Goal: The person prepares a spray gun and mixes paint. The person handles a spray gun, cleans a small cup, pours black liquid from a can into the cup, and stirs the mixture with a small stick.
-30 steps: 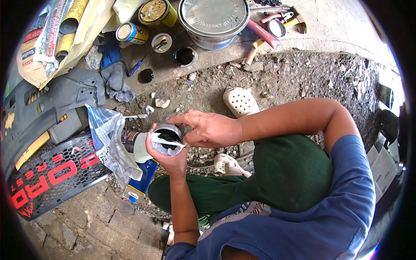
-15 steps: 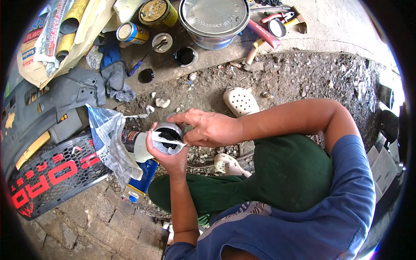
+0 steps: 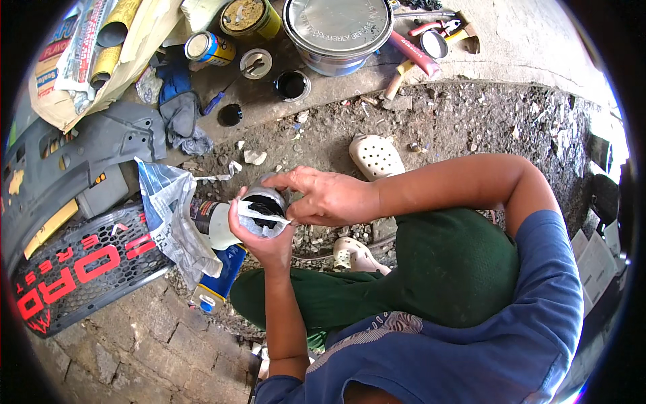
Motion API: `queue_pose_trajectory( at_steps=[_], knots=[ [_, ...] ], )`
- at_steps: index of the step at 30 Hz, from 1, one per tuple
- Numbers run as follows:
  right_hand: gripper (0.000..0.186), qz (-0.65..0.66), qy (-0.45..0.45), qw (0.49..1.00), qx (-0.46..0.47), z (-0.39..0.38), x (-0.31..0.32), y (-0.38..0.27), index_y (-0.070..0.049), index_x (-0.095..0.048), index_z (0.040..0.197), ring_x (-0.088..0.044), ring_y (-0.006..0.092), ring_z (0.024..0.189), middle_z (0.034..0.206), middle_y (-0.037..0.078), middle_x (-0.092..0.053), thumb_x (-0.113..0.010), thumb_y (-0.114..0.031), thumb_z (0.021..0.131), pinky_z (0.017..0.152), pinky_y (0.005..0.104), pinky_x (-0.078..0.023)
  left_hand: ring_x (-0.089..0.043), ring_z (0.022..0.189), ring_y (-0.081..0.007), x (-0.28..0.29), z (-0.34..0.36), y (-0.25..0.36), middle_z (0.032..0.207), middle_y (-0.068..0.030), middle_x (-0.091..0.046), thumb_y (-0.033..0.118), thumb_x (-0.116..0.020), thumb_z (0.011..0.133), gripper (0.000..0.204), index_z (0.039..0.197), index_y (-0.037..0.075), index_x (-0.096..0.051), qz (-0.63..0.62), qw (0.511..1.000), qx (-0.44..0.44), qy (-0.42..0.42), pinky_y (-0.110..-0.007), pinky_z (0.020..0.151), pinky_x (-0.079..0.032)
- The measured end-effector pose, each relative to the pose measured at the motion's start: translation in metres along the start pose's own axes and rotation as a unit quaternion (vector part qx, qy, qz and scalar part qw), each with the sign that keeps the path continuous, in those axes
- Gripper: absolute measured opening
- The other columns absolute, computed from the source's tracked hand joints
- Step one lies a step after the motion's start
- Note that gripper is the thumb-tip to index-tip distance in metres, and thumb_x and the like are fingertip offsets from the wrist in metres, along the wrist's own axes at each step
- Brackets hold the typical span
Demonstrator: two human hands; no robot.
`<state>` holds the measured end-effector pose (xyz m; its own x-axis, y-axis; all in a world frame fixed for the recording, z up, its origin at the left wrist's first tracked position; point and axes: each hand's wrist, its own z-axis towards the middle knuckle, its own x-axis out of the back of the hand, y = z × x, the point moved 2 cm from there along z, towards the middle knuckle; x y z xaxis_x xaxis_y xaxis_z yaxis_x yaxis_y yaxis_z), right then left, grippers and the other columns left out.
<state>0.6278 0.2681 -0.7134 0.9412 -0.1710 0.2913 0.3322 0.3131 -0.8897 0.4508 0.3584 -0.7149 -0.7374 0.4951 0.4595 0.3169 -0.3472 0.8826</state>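
Observation:
A silver cup point(image 3: 259, 186) with black paint inside is held tilted in front of me. Against its near side is a translucent white piece point(image 3: 268, 231) smeared with black, with a pale strip across the top; I cannot tell whether it is a strainer or a second cup. My left hand point(image 3: 259, 246) is closed around this white piece, thumb up along its left side. From the right, my right hand point(image 3: 330, 195) reaches over with its forefinger along the cup's rim and its other fingers curled at the right edge. A white-and-dark bottle point(image 3: 219, 225) lies just left.
On the ledge stand a large lidded tub point(image 3: 336, 34), an open tin of black paint point(image 3: 293, 85), a small tin point(image 3: 208, 48) and a screwdriver point(image 3: 214, 102). A hammer point(image 3: 404, 69) lies right. Left are a black grille point(image 3: 101, 269), newspaper point(image 3: 168, 202) and a blue can point(image 3: 225, 273).
The whole view has shifted slightly. Both hands keep their grip, and the cup's mouth and pale strip are tilted a little differently.

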Motion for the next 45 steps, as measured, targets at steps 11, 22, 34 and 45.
queue_pose_trajectory(
  at_steps=[11,22,34,45],
  knots=[
    [0.012,0.001,0.001,1.0,-0.005,-0.002,0.0,-0.001,-0.004,-0.071,0.091,-0.059,0.0407,0.118,0.145,0.021,-0.05,-0.075,-0.016,0.088,0.097,0.0475,-0.053,-0.048,0.139,-0.0353,-0.002,-0.001,0.001,0.151,-0.0236,-0.046,0.0,-0.095,0.065,0.11,0.152,0.002,-0.027,-0.004,1.0,-0.017,0.008,-0.048,0.119,-0.038],
    [0.012,0.033,0.022,0.999,-0.023,0.0,0.005,0.001,-0.003,-0.068,0.092,-0.062,0.038,0.115,0.143,0.021,-0.052,-0.075,-0.012,0.087,0.098,0.0448,-0.054,-0.05,0.136,-0.0362,-0.007,-0.004,-0.009,0.151,-0.0236,-0.045,-0.002,-0.092,0.067,0.107,0.151,0.003,-0.026,-0.028,0.999,0.012,0.033,-0.05,0.116,-0.042],
    [0.018,0.111,-0.006,0.984,-0.138,0.002,0.017,0.004,-0.005,-0.059,0.1,-0.063,0.0327,0.121,0.145,0.018,-0.05,-0.074,-0.008,0.09,0.097,0.0439,-0.056,-0.052,0.134,-0.0331,-0.011,0.002,-0.003,0.15,-0.0217,-0.045,-0.001,-0.09,0.067,0.105,0.151,0.006,-0.027,-0.004,1.0,-0.014,0.003,-0.046,0.114,-0.044],
    [0.017,0.053,-0.014,0.996,-0.075,0.005,0.021,0.003,-0.006,-0.061,0.096,-0.062,0.0347,0.122,0.143,0.019,-0.051,-0.075,-0.006,0.087,0.099,0.0438,-0.055,-0.055,0.132,-0.0349,-0.011,0.003,0.001,0.147,-0.0226,-0.049,0.004,-0.094,0.066,0.106,0.151,0.004,-0.03,0.014,1.0,-0.016,0.007,-0.046,0.111,-0.047]
  ],
)
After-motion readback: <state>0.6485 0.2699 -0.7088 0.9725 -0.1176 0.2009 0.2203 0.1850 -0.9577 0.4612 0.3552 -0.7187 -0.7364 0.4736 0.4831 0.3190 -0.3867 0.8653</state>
